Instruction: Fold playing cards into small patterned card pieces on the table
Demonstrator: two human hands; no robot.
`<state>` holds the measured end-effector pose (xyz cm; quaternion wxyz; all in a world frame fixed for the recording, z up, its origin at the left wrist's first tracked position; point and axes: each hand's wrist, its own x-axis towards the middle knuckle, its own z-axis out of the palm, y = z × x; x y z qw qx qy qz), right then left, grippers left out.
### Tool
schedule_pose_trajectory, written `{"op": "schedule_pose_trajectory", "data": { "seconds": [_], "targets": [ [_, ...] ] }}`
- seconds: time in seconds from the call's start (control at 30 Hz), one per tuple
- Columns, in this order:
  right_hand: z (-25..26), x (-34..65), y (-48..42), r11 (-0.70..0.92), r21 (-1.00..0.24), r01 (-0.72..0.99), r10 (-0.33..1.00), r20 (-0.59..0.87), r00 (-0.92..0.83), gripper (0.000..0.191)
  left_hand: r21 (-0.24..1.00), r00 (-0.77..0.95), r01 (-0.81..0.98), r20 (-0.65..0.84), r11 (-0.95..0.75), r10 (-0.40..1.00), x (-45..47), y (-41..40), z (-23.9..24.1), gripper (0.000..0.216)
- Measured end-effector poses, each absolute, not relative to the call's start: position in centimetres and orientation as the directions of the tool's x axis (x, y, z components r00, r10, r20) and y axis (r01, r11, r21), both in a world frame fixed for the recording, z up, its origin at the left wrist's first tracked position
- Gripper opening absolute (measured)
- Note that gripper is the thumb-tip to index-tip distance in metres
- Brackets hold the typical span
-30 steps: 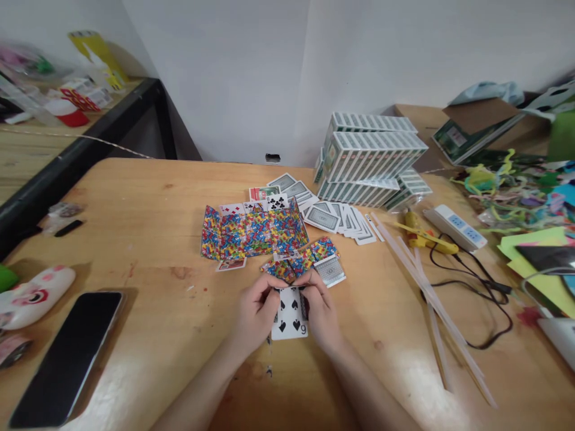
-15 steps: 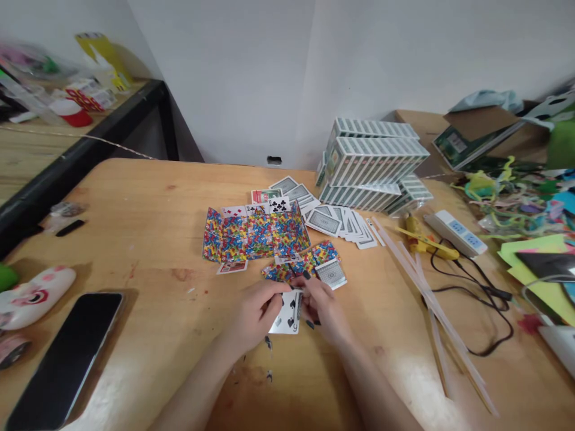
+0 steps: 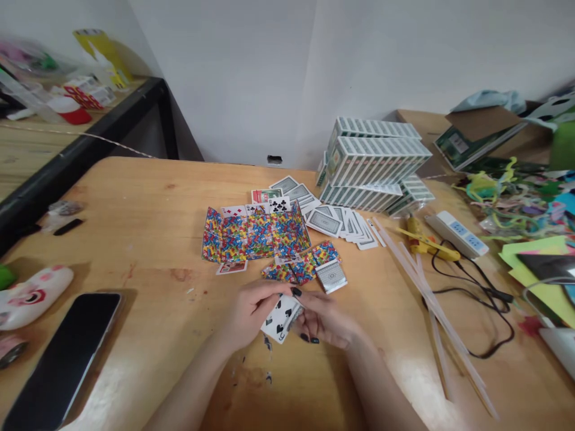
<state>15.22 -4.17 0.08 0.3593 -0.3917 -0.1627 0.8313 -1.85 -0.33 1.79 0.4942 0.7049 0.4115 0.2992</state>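
My left hand (image 3: 249, 314) and my right hand (image 3: 326, 320) meet at the near middle of the wooden table (image 3: 148, 239). Both are closed on a spade playing card (image 3: 279, 317), which is tilted and bent between the fingers. Just beyond the hands lie small folded pieces with a colourful pattern (image 3: 300, 267) and a folded card showing its green back (image 3: 331, 276). Farther back stands a low open tray made of cards with the colourful pattern inside (image 3: 254, 234).
Loose cards (image 3: 341, 221) fan out behind the tray, by stacked card packs (image 3: 375, 161). Glue sticks (image 3: 431, 293), a yellow glue gun (image 3: 424, 239) and a power strip (image 3: 456, 233) lie right. A phone (image 3: 63, 356) and a pink-and-white toy (image 3: 31, 296) lie left.
The spade card has gone from flat and upright between my hands to tilted and bent. My right hand has turned palm up under it, and both hands have drawn slightly nearer.
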Motion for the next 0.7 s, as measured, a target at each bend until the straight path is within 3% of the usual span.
{"op": "schedule_pose_trajectory", "data": {
  "seconds": [0.2,0.4,0.57,0.63,0.7],
  "targets": [
    [-0.2,14.7,-4.4,-0.709,-0.472,-0.524,0.705,-0.439,-0.557,0.03,0.96,0.478,0.219,-0.26,0.172,0.839,-2.3,-0.4,2.4,0.021],
    [-0.9,13.8,-4.5,-0.676,-0.461,-0.575,0.736,-0.468,-0.489,0.027,0.923,0.473,0.106,-0.374,0.37,0.798,-2.4,0.2,2.7,0.016],
    [-0.5,13.3,-4.5,-0.592,-0.595,-0.544,0.801,-0.355,-0.483,0.031,0.861,0.456,-0.047,-0.432,0.506,0.778,-2.4,0.5,2.9,0.029],
    [-0.3,13.0,-4.5,-0.518,-0.676,-0.524,0.844,-0.304,-0.442,0.031,0.868,0.461,-0.096,-0.396,0.488,0.794,-2.2,0.5,3.0,0.031],
    [-0.1,12.7,-4.5,-0.463,-0.742,-0.485,0.869,-0.273,-0.413,0.031,0.905,0.429,-0.032,-0.372,0.425,0.823,-1.8,0.3,3.1,0.035]
  ]
}}
